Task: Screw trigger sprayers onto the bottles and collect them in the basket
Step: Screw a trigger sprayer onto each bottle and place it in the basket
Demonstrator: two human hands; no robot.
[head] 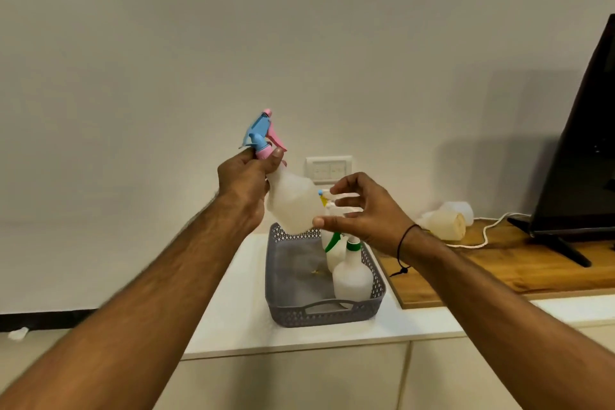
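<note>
Likely slip: left hand (244,176) grips the sprayer (263,136) collar, bottle (291,201) tilted above the basket (327,313), right hand (359,206) spread wide, fingertips barely touching, so it could drop crooked.

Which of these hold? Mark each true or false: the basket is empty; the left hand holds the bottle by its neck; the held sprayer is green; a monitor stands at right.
1. The basket is empty: false, it holds bottles with sprayers.
2. The left hand grips the held bottle at its neck: true.
3. The held sprayer is green: false, it is blue and pink.
4. A dark monitor stands at right: true.
</note>
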